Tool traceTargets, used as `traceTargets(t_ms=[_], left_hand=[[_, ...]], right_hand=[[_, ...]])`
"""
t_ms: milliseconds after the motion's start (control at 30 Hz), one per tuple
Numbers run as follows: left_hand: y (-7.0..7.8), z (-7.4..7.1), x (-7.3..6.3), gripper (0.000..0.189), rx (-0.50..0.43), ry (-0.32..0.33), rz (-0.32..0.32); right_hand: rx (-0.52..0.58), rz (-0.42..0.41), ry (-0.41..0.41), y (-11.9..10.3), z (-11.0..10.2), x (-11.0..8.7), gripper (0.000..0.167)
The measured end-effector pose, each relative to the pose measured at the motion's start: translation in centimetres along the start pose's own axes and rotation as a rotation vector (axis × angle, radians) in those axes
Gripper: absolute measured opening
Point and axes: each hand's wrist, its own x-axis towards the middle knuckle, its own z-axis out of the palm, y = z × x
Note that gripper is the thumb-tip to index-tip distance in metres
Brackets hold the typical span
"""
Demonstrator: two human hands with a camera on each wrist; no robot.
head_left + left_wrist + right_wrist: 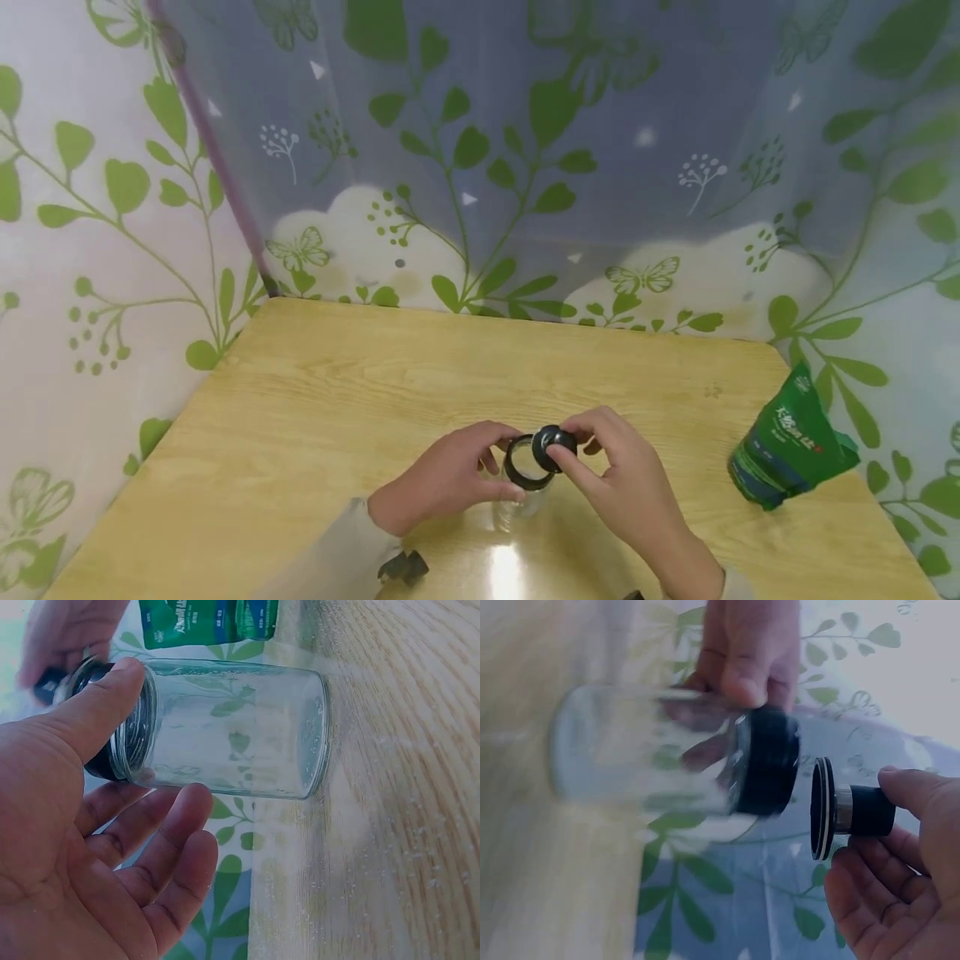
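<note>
A clear glass jar (521, 502) with a black collar (771, 761) round its mouth stands upright at the table's near side. My left hand (453, 477) holds it by the collar, thumb on one side and fingers on the other; in the left wrist view the thumb lies along the black ring and the glass (232, 727) looks empty. Between thumb and fingers my right hand (626, 479) pinches the black knob of a round lid (823, 810) with a pale seal ring. A small gap separates the lid from the collar in the right wrist view.
To the right on the wooden table (360, 383) stands a green pouch (787, 442) with white lettering, its top crumpled. Small white grains (427, 881) are scattered over the tabletop near the jar. Leaf-patterned fabric (480, 167) hangs around the table's back and sides.
</note>
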Motion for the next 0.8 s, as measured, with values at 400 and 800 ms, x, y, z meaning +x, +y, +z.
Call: traceTargets(t_ms=[400,800], left_hand=[[0.0,0.7,0.1,0.065,-0.007,0.024,-0.025],[0.0,0.8,-0.1,0.069,0.006,0.036,0.008]], right_hand=[[-0.372,0.156,-0.202,5.0,-6.2,-5.6,0.022],[-0.467,0.538,-0.610,11.6,-10.9,-10.1,0.022]])
